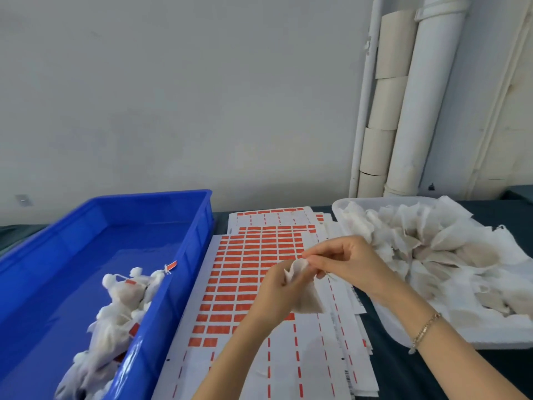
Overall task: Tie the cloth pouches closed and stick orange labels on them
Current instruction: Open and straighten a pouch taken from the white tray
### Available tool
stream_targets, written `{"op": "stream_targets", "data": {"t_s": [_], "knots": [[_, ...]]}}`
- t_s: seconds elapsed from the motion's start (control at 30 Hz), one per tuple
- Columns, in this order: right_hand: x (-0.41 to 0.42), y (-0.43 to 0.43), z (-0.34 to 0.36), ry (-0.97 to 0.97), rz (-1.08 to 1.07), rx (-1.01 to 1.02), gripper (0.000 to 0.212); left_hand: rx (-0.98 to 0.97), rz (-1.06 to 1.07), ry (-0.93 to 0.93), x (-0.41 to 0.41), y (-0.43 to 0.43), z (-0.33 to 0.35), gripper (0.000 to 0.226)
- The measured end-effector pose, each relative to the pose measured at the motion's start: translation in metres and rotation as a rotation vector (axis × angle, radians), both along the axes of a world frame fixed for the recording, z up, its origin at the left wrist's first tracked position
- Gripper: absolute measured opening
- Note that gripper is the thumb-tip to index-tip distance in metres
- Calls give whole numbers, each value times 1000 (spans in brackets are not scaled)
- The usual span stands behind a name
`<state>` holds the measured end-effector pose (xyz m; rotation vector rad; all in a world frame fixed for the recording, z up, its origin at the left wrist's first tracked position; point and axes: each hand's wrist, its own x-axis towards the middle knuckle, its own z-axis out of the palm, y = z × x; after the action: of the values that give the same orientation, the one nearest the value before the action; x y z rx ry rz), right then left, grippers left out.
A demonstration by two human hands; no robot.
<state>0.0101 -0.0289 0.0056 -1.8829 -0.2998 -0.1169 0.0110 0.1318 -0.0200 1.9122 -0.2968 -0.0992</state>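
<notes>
One pouch [306, 304] sits between the hands, long axis roughly vertical, mouth up. Left hand [272, 294] grips its neck; right hand [347, 261], just right of the mouth, pinches the rim, likely the drawstring.

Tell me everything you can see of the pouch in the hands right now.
The cloth pouch is small, off-white gauzy fabric, its filled body beige, tapering to a lower-right corner. Its ruffled mouth points up; no orange label shows on it. The left hand grips its neck, the right hand pinches its top edge. It is held above the label sheets.
</notes>
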Motion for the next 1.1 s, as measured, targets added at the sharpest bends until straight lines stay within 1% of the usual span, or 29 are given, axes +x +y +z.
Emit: {"op": "stream_targets", "data": {"t_s": [0.13,0.23,0.33,0.4,0.53,0.67,0.73,0.87,0.97,1.03,1.1], "knots": [[-4,10,-11,74,61,37,15,-96,9,52,-12,12,-15,7],[-6,14,-17,68,2,-54,16,-175,46,101,-18,17,-23,18],[-10,21,-24,-14,-75,-224,20,-228,79,103,-20,17,-25,22],[-13,26,-29,-65,-113,-281,20,-267,116,123,-21,14,-24,16],[-16,33,-37,-195,-175,-337,18,-354,154,161,-25,10,-27,29],[-15,40,-41,-286,-243,-339,13,-463,116,164,-29,11,-29,28],[-12,43,-42,-322,-275,-337,11,-474,123,166,-32,11,-30,29],[-6,48,-41,-336,-310,-301,11,-458,165,155,-38,9,-26,39],[-1,52,-40,-360,-346,-294,11,-477,173,203,-40,9,-24,32],[4,49,-36,-392,-409,-262,10,-414,130,259,-43,8,-27,21],[6,41,-28,-438,-446,-259,11,-381,82,310,-46,10,-32,24]]}}
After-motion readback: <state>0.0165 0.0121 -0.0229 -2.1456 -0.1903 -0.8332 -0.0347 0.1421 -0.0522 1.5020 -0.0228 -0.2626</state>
